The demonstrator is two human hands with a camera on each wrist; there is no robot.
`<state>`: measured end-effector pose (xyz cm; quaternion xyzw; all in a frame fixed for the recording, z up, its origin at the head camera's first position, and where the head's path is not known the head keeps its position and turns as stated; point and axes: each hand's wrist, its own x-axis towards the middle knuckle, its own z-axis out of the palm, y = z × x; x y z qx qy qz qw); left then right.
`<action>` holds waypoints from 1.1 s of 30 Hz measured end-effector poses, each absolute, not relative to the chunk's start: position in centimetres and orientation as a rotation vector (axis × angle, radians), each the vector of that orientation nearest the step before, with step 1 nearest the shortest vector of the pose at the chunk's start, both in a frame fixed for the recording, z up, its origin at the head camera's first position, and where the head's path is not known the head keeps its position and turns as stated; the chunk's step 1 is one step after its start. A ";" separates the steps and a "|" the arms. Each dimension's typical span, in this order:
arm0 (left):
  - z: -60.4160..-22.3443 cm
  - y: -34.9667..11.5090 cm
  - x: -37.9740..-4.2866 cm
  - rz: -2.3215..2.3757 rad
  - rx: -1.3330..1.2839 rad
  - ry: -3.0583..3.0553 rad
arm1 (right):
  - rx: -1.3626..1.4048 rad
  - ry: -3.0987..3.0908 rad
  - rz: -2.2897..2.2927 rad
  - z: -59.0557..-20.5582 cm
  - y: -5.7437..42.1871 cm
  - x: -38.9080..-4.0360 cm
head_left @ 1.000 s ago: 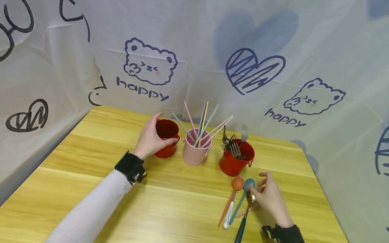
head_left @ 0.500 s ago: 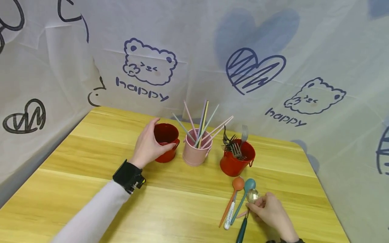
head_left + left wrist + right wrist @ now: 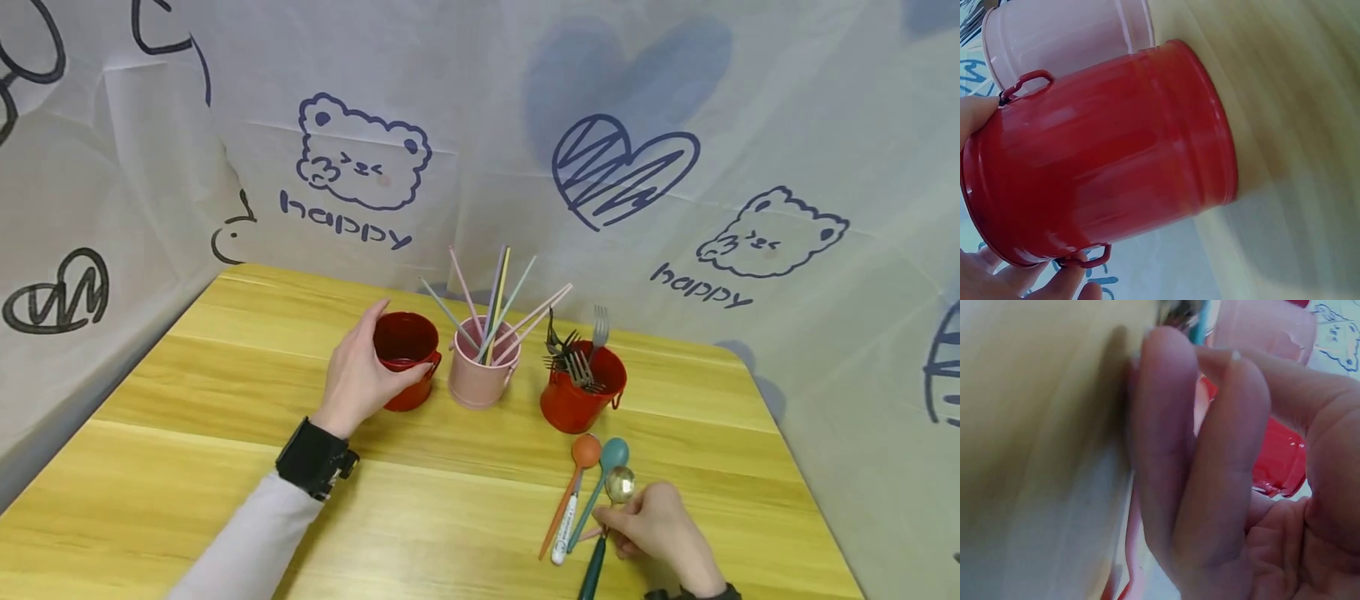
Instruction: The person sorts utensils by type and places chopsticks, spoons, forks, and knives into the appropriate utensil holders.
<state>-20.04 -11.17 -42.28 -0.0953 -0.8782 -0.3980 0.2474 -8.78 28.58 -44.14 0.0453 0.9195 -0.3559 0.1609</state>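
Observation:
My left hand (image 3: 356, 371) grips a small red metal bucket (image 3: 1104, 156) across its rim, thumb on one side and fingers on the other. Its inside shows dark red in the head view. At the front right, the thumb and forefinger of my right hand (image 3: 660, 529) pinch the stem of a spoon with a gold bowl (image 3: 620, 484) and a dark green handle (image 3: 592, 571). The curled fingers (image 3: 1216, 469) hide the pinch in the right wrist view. Left of this spoon lie an orange spoon (image 3: 586, 452), a teal spoon (image 3: 614, 453) and a white-handled utensil (image 3: 566, 525).
A pink bucket (image 3: 477, 385) of coloured sticks stands right beside the held bucket. Further right stands a second red bucket (image 3: 572, 410) with several forks. A thin pink piece (image 3: 590, 534) lies under the spoon stem. A drawn-on white cloth (image 3: 495, 125) hangs behind the wooden table (image 3: 435, 517).
My left hand has drawn the red bucket nearer the front edge. The right hand has come down from above the spoons and slid along to the gold spoon's stem.

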 end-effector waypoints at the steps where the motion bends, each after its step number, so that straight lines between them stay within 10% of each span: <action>1: -42.3 -11.1 -20.0 -1.081 -0.256 -2.395 | 0.107 2.625 -1.022 -44.1 28.5 -8.7; 33: -41.2 -11.9 -19.0 -1.137 -0.243 -2.583 | 0.456 2.638 -1.095 -44.7 27.8 -9.9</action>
